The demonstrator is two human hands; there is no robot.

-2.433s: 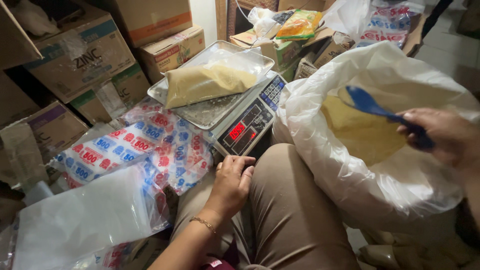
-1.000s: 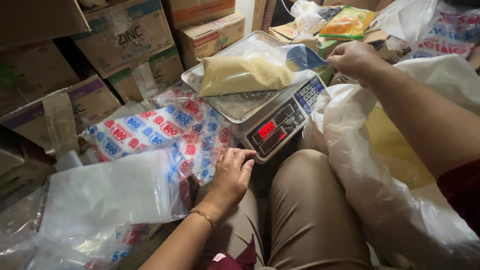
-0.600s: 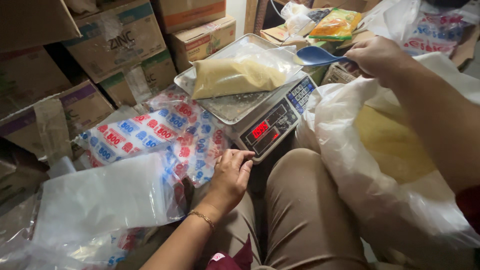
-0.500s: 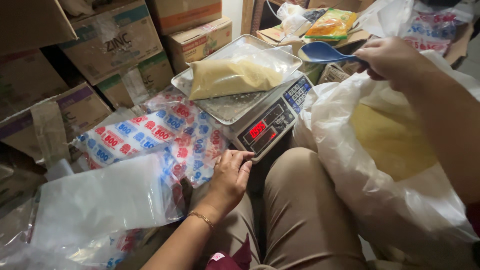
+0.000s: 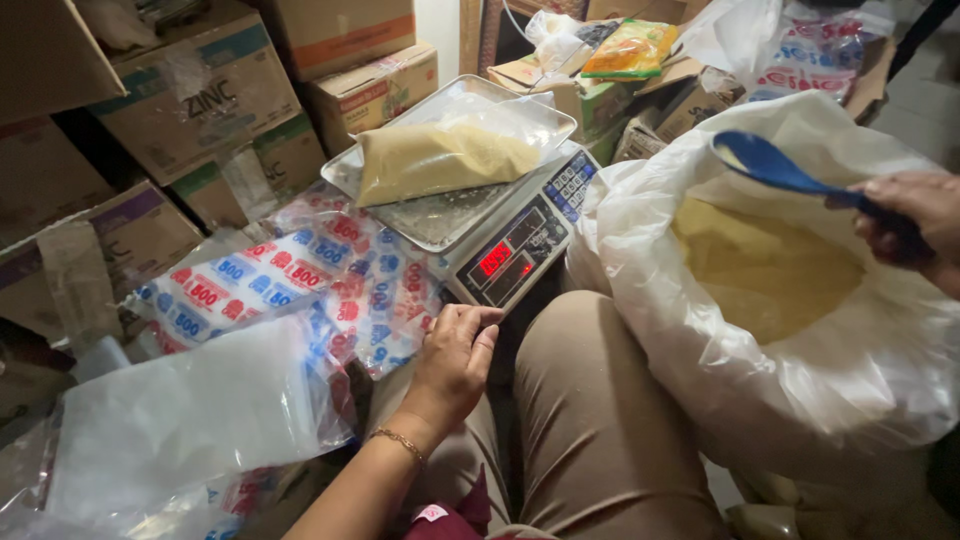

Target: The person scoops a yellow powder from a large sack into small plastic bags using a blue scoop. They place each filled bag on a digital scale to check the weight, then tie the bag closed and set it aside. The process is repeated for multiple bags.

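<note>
My right hand (image 5: pixel 915 226) grips the handle of a blue plastic spoon (image 5: pixel 775 166), held over the open mouth of a large white sack (image 5: pixel 700 360) of pale yellow powder (image 5: pixel 765 268). A clear bag of the same yellow powder (image 5: pixel 440 158) lies on the metal tray (image 5: pixel 430 215) of a digital scale (image 5: pixel 520 250) with red digits lit. My left hand (image 5: pixel 455 355) rests, fingers loosely curled and holding nothing, on my thigh just below the scale's front edge.
Printed red-and-blue plastic bags (image 5: pixel 290 285) and plain clear bags (image 5: pixel 190 420) lie at the left. Stacked cardboard boxes (image 5: pixel 190 100) fill the back and left. More boxes and a yellow packet (image 5: pixel 630 45) stand behind the scale. My tan trouser leg (image 5: pixel 590 430) is at the bottom.
My right hand carried the blue spoon from over the scale's bag back rightward above the sack. The left hand stayed on my thigh.
</note>
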